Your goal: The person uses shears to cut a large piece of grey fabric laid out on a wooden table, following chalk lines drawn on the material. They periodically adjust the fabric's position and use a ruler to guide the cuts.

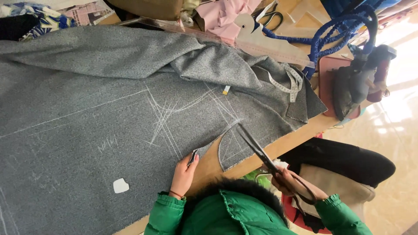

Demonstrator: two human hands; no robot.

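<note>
A large grey wool fabric [87, 113] marked with white chalk lines covers the wooden table [300, 130]. My right hand [291, 182] grips the handles of long black scissors [257, 148], whose blades lie along a curved cut running in from the near edge. My left hand [184, 173] pinches the loose cut edge of the fabric and lifts it a little. Bare table wood shows in the gap between the cut parts. Both sleeves are green.
A white tailor's chalk [120, 186] lies on the fabric at the near left. A measuring tape [291, 82], a curved pattern ruler [261, 41], a second pair of scissors [271, 17], a steam iron [361, 80] with blue hose and pink cloth [222, 17] sit at the far right.
</note>
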